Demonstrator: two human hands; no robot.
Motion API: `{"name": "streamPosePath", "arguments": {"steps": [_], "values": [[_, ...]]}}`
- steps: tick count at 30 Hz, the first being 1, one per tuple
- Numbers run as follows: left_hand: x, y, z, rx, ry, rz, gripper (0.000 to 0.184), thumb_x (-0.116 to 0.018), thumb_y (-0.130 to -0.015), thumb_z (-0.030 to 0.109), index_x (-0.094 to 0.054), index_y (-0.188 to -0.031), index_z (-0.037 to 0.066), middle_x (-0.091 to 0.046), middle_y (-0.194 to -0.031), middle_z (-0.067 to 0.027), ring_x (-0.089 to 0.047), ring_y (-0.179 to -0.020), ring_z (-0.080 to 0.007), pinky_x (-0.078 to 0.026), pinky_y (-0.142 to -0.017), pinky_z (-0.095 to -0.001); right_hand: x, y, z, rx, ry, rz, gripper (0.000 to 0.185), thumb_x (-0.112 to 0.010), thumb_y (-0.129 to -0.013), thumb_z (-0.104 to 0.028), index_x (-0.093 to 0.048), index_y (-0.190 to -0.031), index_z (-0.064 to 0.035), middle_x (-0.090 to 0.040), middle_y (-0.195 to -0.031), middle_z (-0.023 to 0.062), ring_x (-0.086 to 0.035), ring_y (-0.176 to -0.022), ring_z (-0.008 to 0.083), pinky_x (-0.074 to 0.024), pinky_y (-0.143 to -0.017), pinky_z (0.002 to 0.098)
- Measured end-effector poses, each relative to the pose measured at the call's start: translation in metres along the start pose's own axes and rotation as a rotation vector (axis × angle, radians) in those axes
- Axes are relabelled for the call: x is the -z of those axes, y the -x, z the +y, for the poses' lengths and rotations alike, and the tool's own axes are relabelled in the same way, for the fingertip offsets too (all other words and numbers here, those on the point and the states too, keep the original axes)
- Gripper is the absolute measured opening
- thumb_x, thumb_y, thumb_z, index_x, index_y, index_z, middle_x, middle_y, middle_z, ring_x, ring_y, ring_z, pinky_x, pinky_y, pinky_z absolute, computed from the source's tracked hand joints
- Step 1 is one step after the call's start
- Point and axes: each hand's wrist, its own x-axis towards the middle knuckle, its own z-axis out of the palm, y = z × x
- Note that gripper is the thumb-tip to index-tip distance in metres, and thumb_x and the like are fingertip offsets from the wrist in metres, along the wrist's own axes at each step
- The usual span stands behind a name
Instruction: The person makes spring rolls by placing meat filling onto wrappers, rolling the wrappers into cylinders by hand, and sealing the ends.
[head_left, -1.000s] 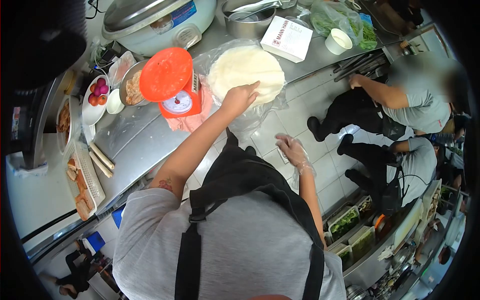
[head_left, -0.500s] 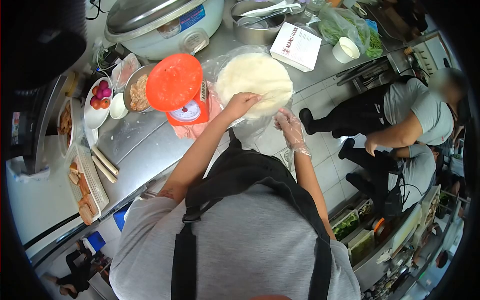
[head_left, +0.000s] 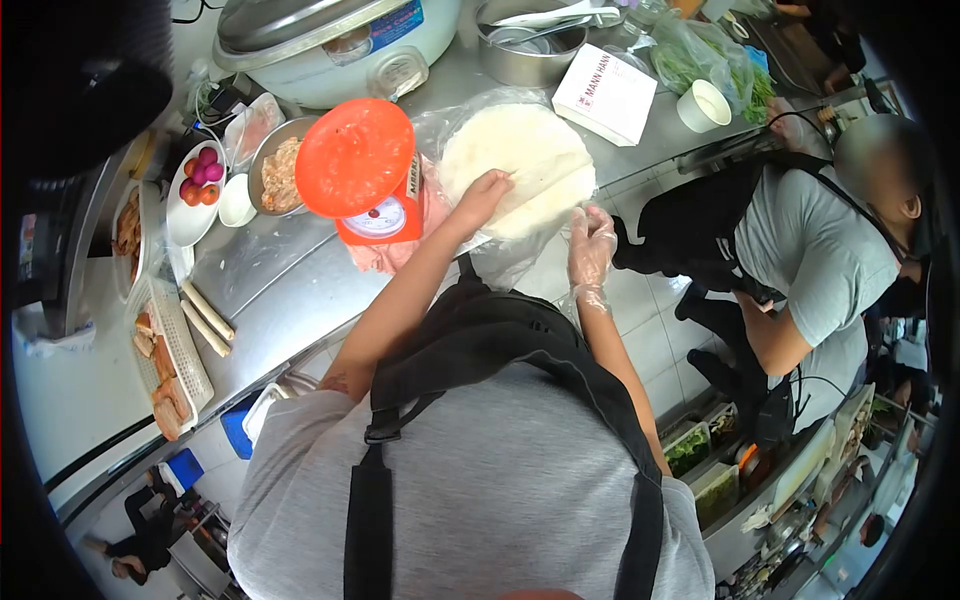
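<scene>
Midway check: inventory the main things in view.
Scale: one, orange, counter edge
Sheets: count unclear, white, right of scale
Cooker: one, pale, behind scale
Pot: one, silver, behind sheets
Box: one, white, beside pot
Cup: one, white, beside box
Bag: one, translucent, behind cup
Metal bowl: one, silver, beside scale
Basket: one, white, counter left
Oval dish: one, white, behind basket
Sticks: two, cream, beside basket
Other people: two clear, grey-shirted, right
Left hand: one, bare, touching sheets
Right hand: one, clear-gloved, near sheets

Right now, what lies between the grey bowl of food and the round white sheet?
The head view shows a red dial scale, pink cloth and clear plastic.
</scene>
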Motion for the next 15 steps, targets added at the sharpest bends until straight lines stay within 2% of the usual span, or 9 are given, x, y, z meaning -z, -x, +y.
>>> {"name": "streamPosePath", "arguments": {"steps": [3, 6, 7, 9, 12, 13, 15], "values": [[-0.004, -0.005, -0.012, -0.080, 0.030, 0.084, 0.025, -0.055, -0.100, 0.026, -0.060, -0.112, 0.004, -0.061, -0.099, -0.0022, -0.055, -0.091, -0.0107, -0.044, -0.085, -0.0262, 0.000, -0.001, -0.015, 0.675, 0.493, -0.025, 0.040, -0.073, -0.085, -0.018, -0.063, -0.121, -0.0046, -0.068, -0.102, 0.0130, -0.064, -0.095, 0.0309, -0.0501, -0.091, 0.0439], [-0.002, -0.010, -0.014, -0.024, 0.114, 0.055, 0.036, -0.055, -0.100, 0.029, -0.059, -0.122, 0.002, -0.063, -0.105, -0.0044, -0.057, -0.097, -0.0112, -0.045, -0.090, -0.0277, -0.013, -0.004, -0.036, 0.809, 0.637, -0.281, 0.044, -0.072, -0.079, -0.017, -0.065, -0.121, -0.0071, -0.065, -0.118, 0.0181, -0.058, -0.114, 0.0391, -0.0434, -0.101, 0.0495], [-0.003, -0.009, -0.008, -0.024, 0.156, 0.108, 0.039, -0.058, -0.099, 0.029, -0.057, -0.126, 0.001, -0.064, -0.107, -0.0053, -0.058, -0.098, -0.0113, -0.046, -0.089, -0.0279, -0.017, -0.003, -0.045, 0.721, 0.670, -0.401, 0.049, -0.072, -0.080, -0.022, -0.063, -0.126, -0.0061, -0.060, -0.129, 0.0192, -0.053, -0.123, 0.0388, -0.0404, -0.106, 0.0487], [-0.006, -0.007, 0.014, -0.025, 0.243, 0.213, 0.047, -0.064, -0.096, 0.028, -0.055, -0.134, 0.000, -0.065, -0.113, -0.0069, -0.060, -0.101, -0.0114, -0.048, -0.089, -0.0285, -0.023, -0.008, -0.039, 0.717, 0.677, -0.427, 0.055, -0.072, -0.081, -0.024, -0.059, -0.131, -0.0053, -0.058, -0.133, 0.0207, -0.052, -0.125, 0.0399, -0.0379, -0.109, 0.0495], [0.010, -0.001, 0.057, -0.094, 0.032, -0.021, 0.062, -0.073, -0.090, 0.013, -0.047, -0.144, -0.002, -0.066, -0.124, -0.0078, -0.065, -0.104, -0.0124, -0.053, -0.086, -0.0264, -0.027, -0.012, -0.024, 0.746, 0.729, -0.417, 0.065, -0.072, -0.083, -0.028, -0.052, -0.140, -0.0045, -0.054, -0.140, 0.0228, -0.049, -0.129, 0.0419, -0.0353, -0.111, 0.0502], [0.016, -0.005, 0.064, -0.205, 0.087, -0.049, 0.054, -0.081, -0.082, 0.008, -0.062, -0.132, 0.001, -0.072, -0.112, -0.0075, -0.068, -0.095, -0.0108, -0.055, -0.081, -0.0268, -0.027, -0.012, -0.022, 0.760, 0.753, -0.409, 0.068, -0.072, -0.083, -0.029, -0.050, -0.143, -0.0042, -0.052, -0.143, 0.0234, -0.048, -0.130, 0.0426, -0.0347, -0.111, 0.0503], [0.023, -0.006, 0.093, -0.153, -0.265, 0.114, 0.039, -0.082, -0.082, 0.011, -0.070, -0.118, 0.003, -0.075, -0.103, -0.0066, -0.069, -0.090, -0.0096, -0.055, -0.079, -0.0279, -0.029, -0.011, -0.021, 0.743, 0.816, -0.417, 0.071, -0.069, -0.086, -0.032, -0.046, -0.148, -0.0056, -0.048, -0.147, 0.0237, -0.047, -0.132, 0.0421, -0.0335, -0.112, 0.0520]]}}
